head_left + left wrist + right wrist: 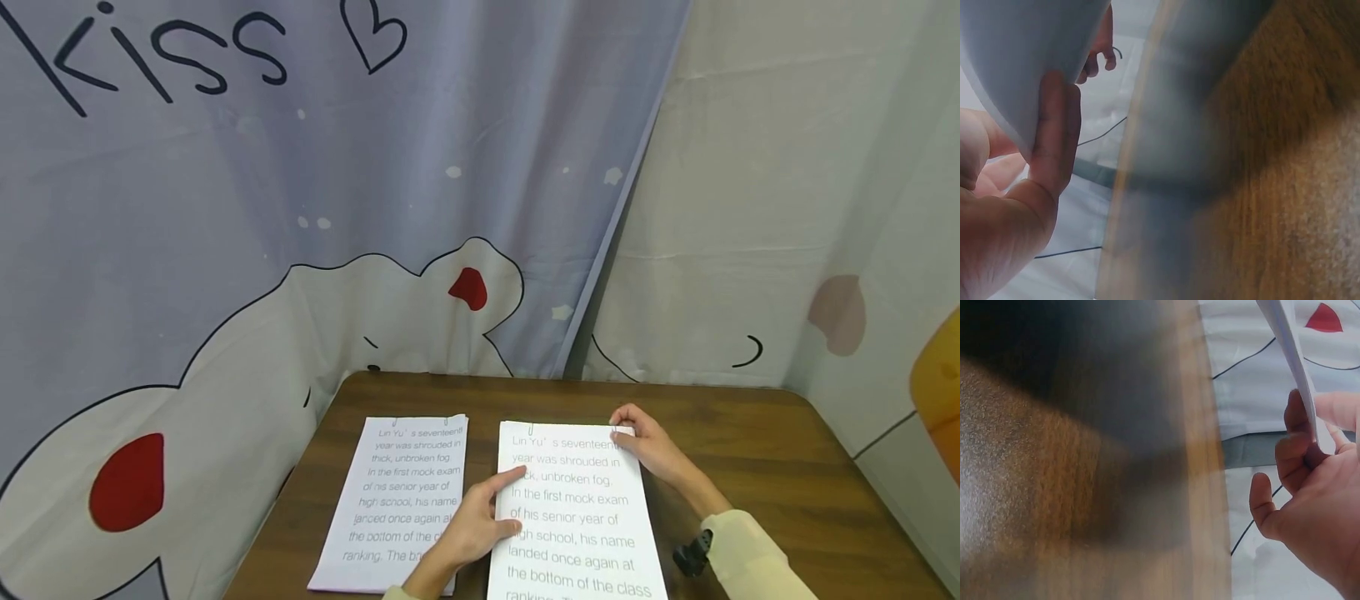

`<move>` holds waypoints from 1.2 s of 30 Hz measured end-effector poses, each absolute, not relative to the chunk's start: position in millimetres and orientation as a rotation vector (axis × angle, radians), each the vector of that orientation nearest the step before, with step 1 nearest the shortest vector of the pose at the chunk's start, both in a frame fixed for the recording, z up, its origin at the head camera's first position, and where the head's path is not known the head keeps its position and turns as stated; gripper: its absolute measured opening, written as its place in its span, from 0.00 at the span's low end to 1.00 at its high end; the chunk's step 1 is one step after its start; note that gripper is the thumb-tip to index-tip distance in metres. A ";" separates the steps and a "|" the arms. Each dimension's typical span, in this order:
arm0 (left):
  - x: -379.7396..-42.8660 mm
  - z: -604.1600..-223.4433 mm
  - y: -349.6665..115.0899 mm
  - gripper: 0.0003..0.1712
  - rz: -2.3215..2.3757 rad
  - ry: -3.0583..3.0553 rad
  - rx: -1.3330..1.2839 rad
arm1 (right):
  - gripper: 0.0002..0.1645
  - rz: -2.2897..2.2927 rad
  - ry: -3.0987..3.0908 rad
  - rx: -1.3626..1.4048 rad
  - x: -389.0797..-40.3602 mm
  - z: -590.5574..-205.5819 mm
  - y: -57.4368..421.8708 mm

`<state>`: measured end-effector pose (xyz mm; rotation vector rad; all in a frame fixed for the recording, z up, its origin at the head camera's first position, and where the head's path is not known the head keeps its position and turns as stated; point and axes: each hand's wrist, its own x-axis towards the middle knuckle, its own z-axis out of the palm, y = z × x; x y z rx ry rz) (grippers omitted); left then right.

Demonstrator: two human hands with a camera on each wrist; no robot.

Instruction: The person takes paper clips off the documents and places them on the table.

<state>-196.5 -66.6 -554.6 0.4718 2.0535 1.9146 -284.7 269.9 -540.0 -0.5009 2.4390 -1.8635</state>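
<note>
A stack of printed sheets (pixel 573 517) is held up in front of me in the head view, its large text facing me. My left hand (pixel 480 521) grips its left edge; in the left wrist view the fingers (pixel 1054 131) lie behind the paper (pixel 1029 56). At the top right corner my right hand (pixel 651 450) pinches the stack between thumb and fingers, seen edge-on as thin white paper (pixel 1300 369) in the right wrist view. A small paper clip (pixel 531 429) sits on the top edge. The lower part is cut off by the frame.
A second stack of printed sheets (pixel 405 500) with the same opening text lies on the brown wooden table (pixel 750 450) to the left, partly covered by my left hand. A patterned curtain (pixel 225 275) hangs behind the table. A black band (pixel 692 554) is on my right wrist.
</note>
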 end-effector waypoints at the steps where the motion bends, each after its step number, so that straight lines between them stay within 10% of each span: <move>1: -196.4 -555.1 -66.9 0.46 1.915 2.061 0.464 | 0.12 -1.862 2.442 -0.513 -284.6 -539.6 270.4; 36: -195.6 -558.7 -74.1 0.48 1.926 2.045 0.498 | 0.10 -1.938 2.599 -0.443 -289.6 -532.8 273.0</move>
